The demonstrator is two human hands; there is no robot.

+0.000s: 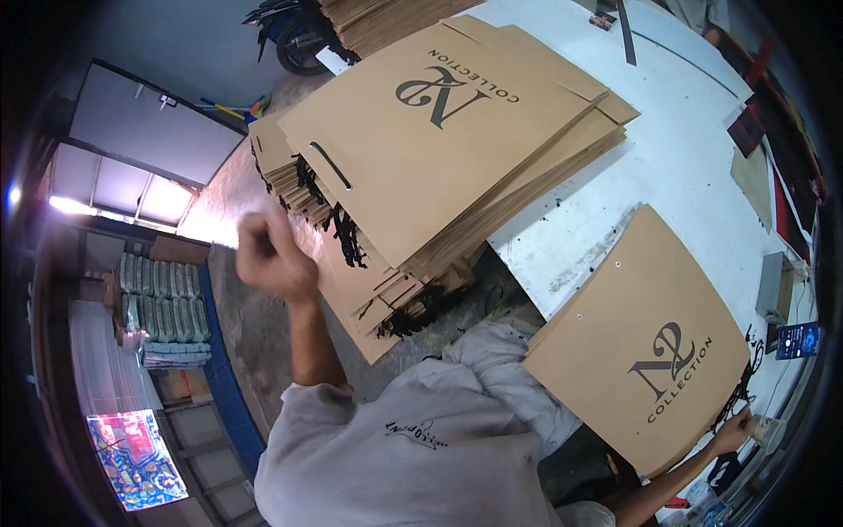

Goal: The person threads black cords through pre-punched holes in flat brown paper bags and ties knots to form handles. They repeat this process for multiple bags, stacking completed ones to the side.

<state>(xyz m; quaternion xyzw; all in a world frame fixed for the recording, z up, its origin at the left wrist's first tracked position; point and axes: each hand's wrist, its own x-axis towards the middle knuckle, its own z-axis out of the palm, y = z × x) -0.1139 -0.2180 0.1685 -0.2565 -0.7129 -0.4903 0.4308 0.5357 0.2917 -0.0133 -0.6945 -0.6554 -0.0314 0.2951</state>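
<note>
A flat brown paper bag (pixel 632 351) with dark print lies at the table's near right edge, two small eyelet holes along its upper left side. Beyond its right corner, my right hand (pixel 733 430) has its fingers closed among black cords (pixel 745 378), beside a small whitish object (pixel 767 433). What the fingers grip is too small to make out. Raised on the left, my left hand (pixel 277 259) is curled, slightly blurred, and shows nothing in it. Near it rises a stack of brown paper bags (pixel 457 132); the top one has a black cord handle (pixel 330 166).
The white table (pixel 575 206) carries dark specks. At its right side are a grey box (pixel 774 288) and a lit phone (pixel 797 341). More brown sheets (pixel 386 22) are piled at the back. Wrapped bundles (pixel 162 299) fill a shelf on the left. A motorbike wheel (pixel 299 44) shows behind.
</note>
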